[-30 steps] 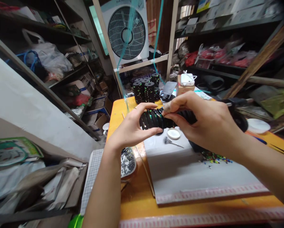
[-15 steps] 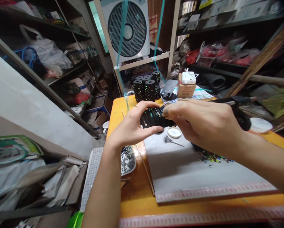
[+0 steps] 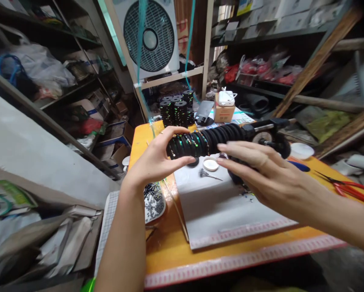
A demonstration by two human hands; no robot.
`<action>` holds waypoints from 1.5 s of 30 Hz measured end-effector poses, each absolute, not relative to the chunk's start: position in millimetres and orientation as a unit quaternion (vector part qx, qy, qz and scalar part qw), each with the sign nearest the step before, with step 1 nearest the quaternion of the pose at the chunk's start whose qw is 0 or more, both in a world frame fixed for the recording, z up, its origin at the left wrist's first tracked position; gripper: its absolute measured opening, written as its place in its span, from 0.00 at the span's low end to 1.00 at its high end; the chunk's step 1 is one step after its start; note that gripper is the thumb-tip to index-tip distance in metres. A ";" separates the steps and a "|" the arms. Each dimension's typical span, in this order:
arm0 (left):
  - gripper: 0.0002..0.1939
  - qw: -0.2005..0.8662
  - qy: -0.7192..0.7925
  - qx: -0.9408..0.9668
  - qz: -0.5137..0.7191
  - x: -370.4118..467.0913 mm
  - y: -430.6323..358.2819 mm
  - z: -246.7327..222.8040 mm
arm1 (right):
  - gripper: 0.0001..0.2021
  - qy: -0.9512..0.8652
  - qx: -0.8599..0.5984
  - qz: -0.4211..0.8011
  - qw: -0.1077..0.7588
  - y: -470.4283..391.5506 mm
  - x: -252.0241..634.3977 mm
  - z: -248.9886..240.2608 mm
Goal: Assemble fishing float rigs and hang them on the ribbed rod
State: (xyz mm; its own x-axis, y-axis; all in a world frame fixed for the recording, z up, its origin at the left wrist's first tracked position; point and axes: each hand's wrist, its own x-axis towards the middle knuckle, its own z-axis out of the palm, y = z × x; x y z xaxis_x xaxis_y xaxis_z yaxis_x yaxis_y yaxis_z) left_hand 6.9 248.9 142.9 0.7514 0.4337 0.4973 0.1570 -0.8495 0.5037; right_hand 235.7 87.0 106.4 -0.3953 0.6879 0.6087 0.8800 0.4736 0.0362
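Observation:
A long black ribbed roller (image 3: 227,136) lies crosswise above the table, mounted at its right end on a shaft with a gear. Small coloured bits, mostly green, show between the ribs of its left part. My left hand (image 3: 153,160) curls round that left end, thumb below and fingers above. In front of the roller's middle, my right hand (image 3: 270,170) has its fingers stretched out, with nothing visible in them. Whether its fingertips touch the roller is unclear. Below stand a small round white dish (image 3: 210,164) and a thin tool with a bushy grey head (image 3: 204,173).
A white board (image 3: 206,219) covers part of the orange table (image 3: 166,259). Left of it is a white tray (image 3: 161,213) of small dark pieces. Red-handled pliers (image 3: 349,188) lie at right. Behind stand stacked black discs (image 3: 172,113), a phone stand (image 3: 204,113) and a carton (image 3: 224,112).
My right hand has come off the roller's banded part, moving right and down, and its fingers have straightened. My left hand stays round the left end. The view has turned right.

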 end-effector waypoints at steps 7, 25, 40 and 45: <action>0.26 0.222 0.166 0.911 0.305 6.4 250.8 142.9 | 0.09 -0.730 -0.644 -0.045 0.226 41.2 276.8 24.1; 0.26 0.244 0.169 0.903 0.310 6.0 249.2 142.9 | 0.05 -0.707 -0.627 -0.040 0.325 44.4 259.8 6.5; 0.25 0.270 0.163 0.897 0.308 5.4 250.5 143.4 | 0.06 -0.739 -0.472 -0.199 0.438 138.3 194.3 147.8; 0.24 0.290 0.149 0.892 0.312 6.4 250.6 143.5 | 0.06 -0.746 -0.457 -0.208 0.438 147.9 188.2 149.2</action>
State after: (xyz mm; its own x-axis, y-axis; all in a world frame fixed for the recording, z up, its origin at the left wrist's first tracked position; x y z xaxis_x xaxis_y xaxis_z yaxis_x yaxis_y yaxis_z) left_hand 6.4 250.6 143.5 0.7611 0.4460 0.4709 0.0842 -0.7878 0.6101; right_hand 188.2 147.9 149.2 -0.1981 0.4991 0.8436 0.8634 0.4963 -0.0909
